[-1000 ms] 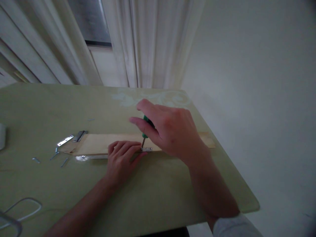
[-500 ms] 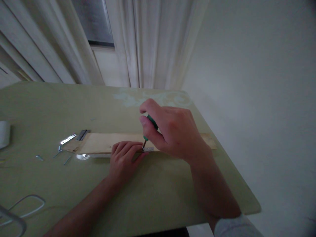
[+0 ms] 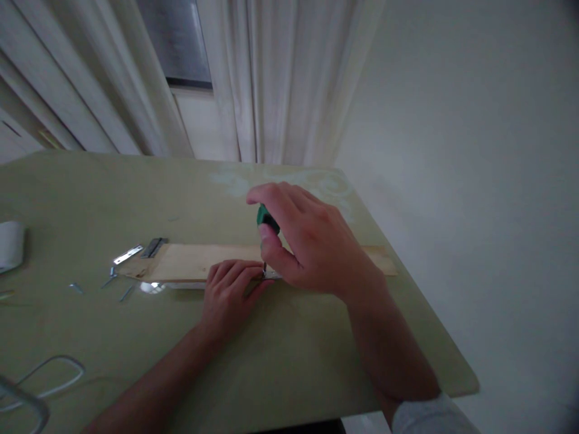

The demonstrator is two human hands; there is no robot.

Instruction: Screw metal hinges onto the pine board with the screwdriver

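My right hand (image 3: 312, 241) grips a green-handled screwdriver (image 3: 268, 218) from above, fingers curled round the handle. The shaft points down at the left end of a small metal hinge (image 3: 271, 274), which lies along the front edge of a long wooden board (image 3: 181, 259). My left hand (image 3: 230, 289) rests at that edge, its fingers over the board and its thumb along the front. Index finger and thumb close about the hinge's left end, beside the screwdriver tip. My right hand covers part of the hinge; whether the tip sits in a screw is too small to tell.
At the board's left end lie a shiny metal plate (image 3: 128, 254), a dark hinge (image 3: 154, 247) and several loose screws (image 3: 125, 293). A white object (image 3: 11, 244) and a pale cable (image 3: 58, 386) are on the left. The table's right edge (image 3: 407, 271) runs close to the wall.
My right hand has turned and shifted slightly left, and the screwdriver stands more upright. My left hand keeps its place on the board and hinge.
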